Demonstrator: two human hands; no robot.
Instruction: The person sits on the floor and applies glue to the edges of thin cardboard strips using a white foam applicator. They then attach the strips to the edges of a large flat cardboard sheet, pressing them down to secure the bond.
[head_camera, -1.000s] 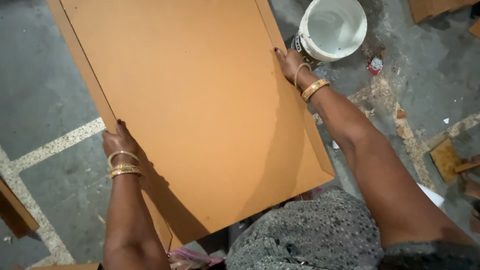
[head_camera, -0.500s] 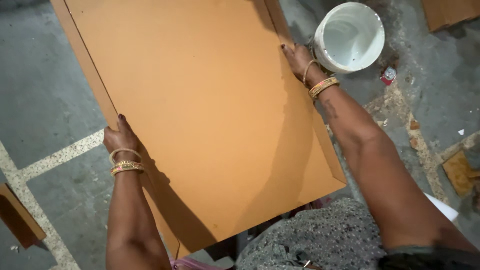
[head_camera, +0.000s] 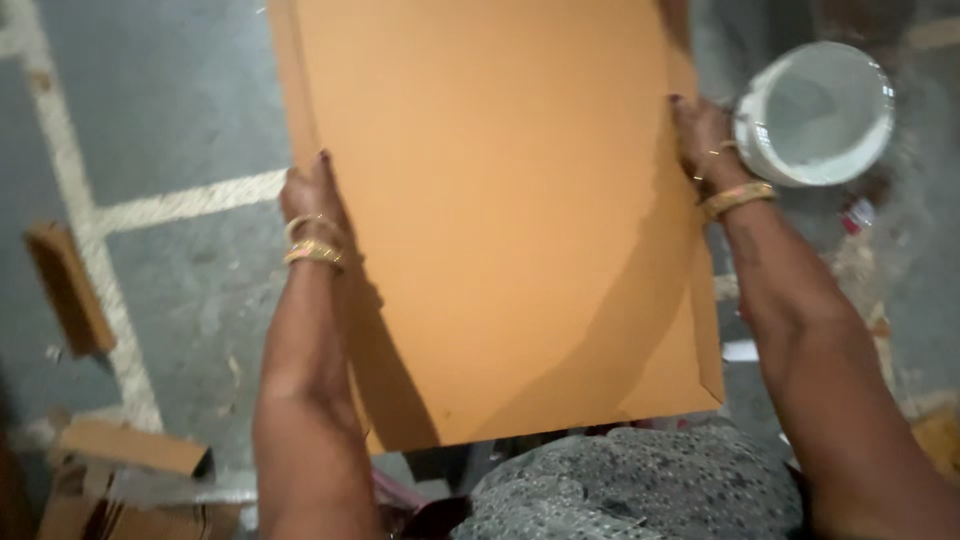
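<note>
Fingers of the left hand (head_camera: 312, 195) are wrapped round the left edge of a big orange-brown board (head_camera: 490, 210), and the right hand (head_camera: 700, 135) grips the right edge the same way, fingers pressed together along it. The board is held up off the grey floor (head_camera: 170, 110) between both arms, above the person's lap. Gold bangles (head_camera: 312, 245) on both wrists. A white bucket (head_camera: 815, 115) sits just beside the right hand; cardboard scraps (head_camera: 130, 450) lie lower left.
</note>
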